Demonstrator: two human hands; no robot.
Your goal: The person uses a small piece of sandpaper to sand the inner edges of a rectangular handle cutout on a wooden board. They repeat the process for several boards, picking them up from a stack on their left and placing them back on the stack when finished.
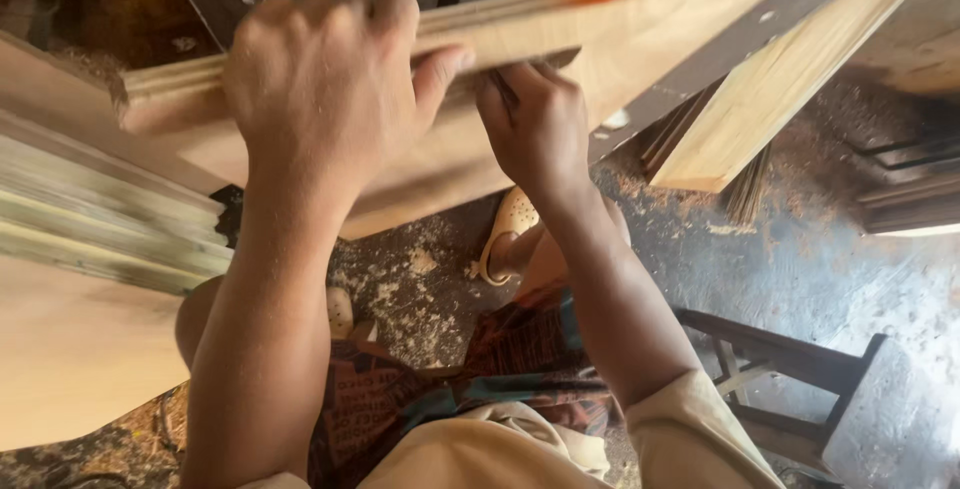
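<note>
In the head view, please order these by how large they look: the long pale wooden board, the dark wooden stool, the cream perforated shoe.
1. Long pale wooden board, though it is nearest the camera.
2. Dark wooden stool, partly cut off.
3. Cream perforated shoe.

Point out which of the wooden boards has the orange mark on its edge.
It is the moulded board that the left hand grips along its top edge, with the right hand pressed against it. The pale plank to its right shows no such mark.

I wear a tan shirt with short sleeves [690, 429], a patterned wrap [500, 369] and pale shoes [505, 234].
</note>
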